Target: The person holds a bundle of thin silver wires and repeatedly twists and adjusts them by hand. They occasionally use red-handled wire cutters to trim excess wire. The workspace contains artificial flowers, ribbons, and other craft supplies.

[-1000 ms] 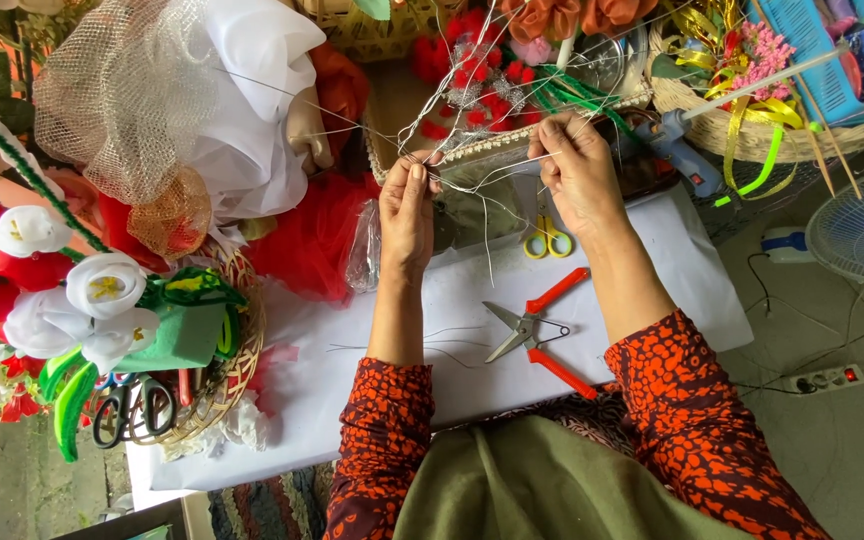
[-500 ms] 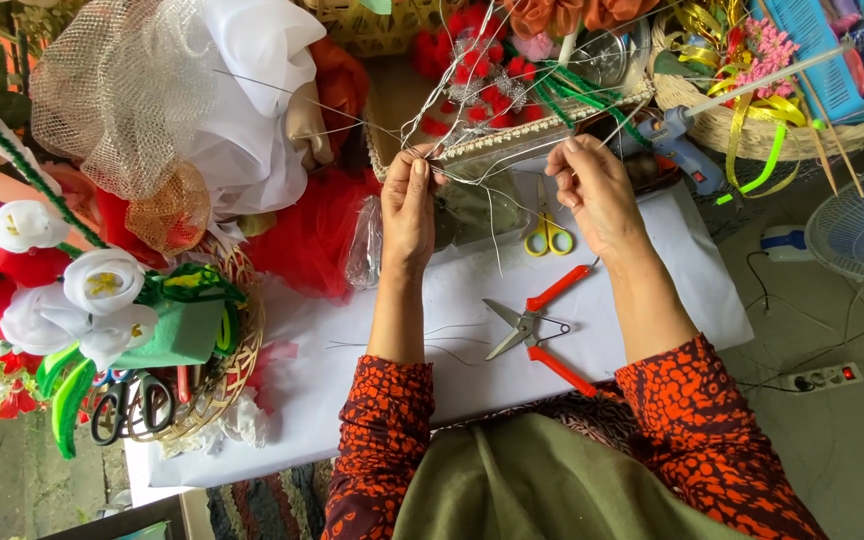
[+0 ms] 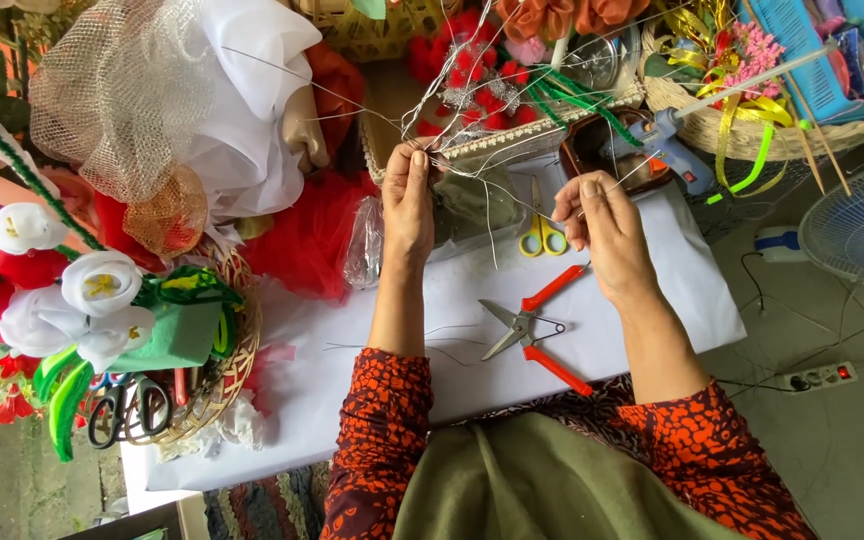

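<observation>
Both hands have drifted slightly apart since a moment ago: left hand (image 3: 408, 205) and right hand (image 3: 600, 228) are pinching thin silver wire (image 3: 482, 178) above the white table (image 3: 652, 320), fingertips clamped; the wire's far ends are vanishing among decorations.

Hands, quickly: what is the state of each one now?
Left hand: closed, pinching thin silver wire strands.
Right hand: closed, pinching the same thin wire.
</observation>
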